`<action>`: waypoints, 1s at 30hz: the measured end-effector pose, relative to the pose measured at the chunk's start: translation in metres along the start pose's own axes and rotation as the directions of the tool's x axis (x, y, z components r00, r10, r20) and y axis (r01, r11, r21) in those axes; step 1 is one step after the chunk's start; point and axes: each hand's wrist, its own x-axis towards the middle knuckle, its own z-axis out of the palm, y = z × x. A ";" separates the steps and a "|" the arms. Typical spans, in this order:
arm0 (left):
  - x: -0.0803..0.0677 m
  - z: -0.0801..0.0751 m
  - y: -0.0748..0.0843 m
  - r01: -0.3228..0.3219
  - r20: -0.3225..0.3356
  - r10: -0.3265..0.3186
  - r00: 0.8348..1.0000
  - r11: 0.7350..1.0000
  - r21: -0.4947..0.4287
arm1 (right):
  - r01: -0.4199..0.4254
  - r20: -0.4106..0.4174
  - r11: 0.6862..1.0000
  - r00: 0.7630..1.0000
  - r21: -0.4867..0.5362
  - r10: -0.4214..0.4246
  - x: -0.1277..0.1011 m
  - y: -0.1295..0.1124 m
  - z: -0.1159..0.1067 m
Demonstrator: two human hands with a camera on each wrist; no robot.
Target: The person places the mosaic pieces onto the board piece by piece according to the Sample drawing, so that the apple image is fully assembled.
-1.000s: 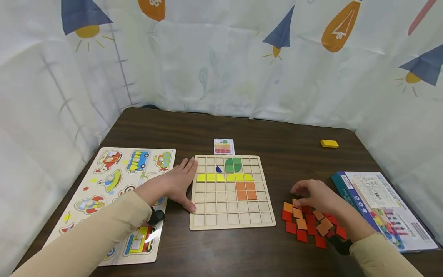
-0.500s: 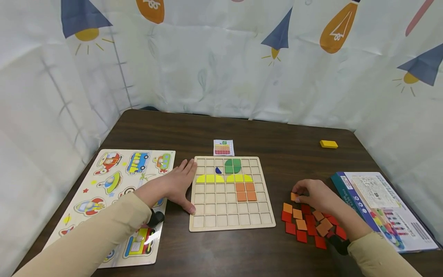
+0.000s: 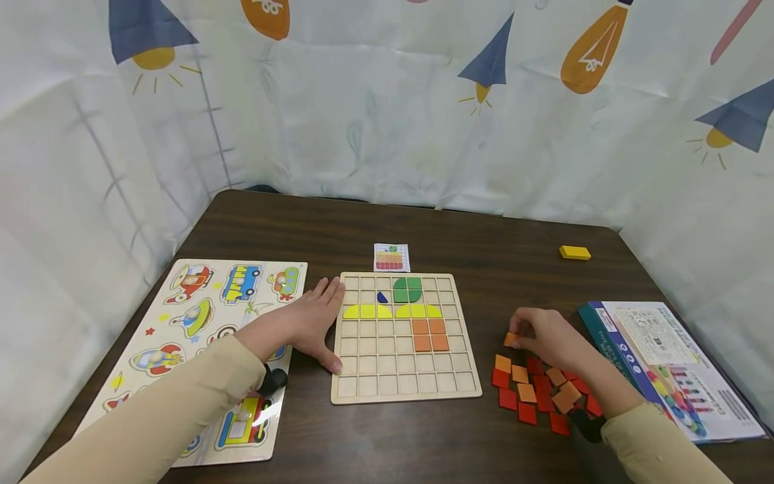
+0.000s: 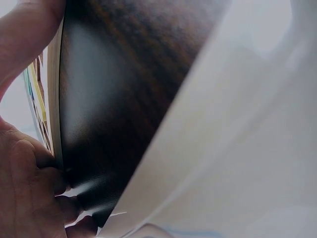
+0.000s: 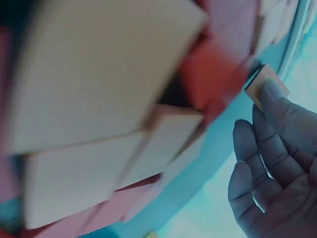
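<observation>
A wooden grid board [image 3: 404, 390] lies at the table's middle, with green, blue, yellow and orange pieces set in its upper cells. My left hand [image 3: 311, 323] rests flat against the board's left edge, fingers straight. My right hand [image 3: 544, 334] pinches one small orange square tile [image 3: 511, 339] just above a loose heap of orange and red tiles [image 3: 541, 393] to the board's right. In the right wrist view the fingertips [image 5: 270, 99] hold that tile [image 5: 257, 84] by its edge, with blurred tiles close below.
A vehicle peg puzzle [image 3: 199, 336] lies on the left under my left forearm. A small pattern card [image 3: 391, 257] sits behind the board. A yellow block [image 3: 574, 252] lies far right, and a printed box [image 3: 665, 363] lies at the right edge. Curtains enclose the table.
My right hand closed on one orange tile from the heap, lifted it and carried it slightly up and left. The left hand stayed still on the board's edge.
</observation>
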 end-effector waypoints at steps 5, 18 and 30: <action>0.000 -0.001 0.000 0.001 0.003 -0.001 1.000 1.000 0.003 | 0.010 -0.029 0.999 1.000 0.042 -0.009 0.013 -0.012 -0.001; 0.000 -0.001 -0.001 0.004 0.017 -0.004 1.000 1.000 0.004 | 0.163 0.012 0.973 0.986 0.165 -0.168 0.061 -0.078 0.018; 0.000 -0.001 -0.001 0.005 0.014 -0.006 1.000 1.000 0.015 | 0.248 0.073 0.958 0.963 0.146 -0.260 0.079 -0.119 0.034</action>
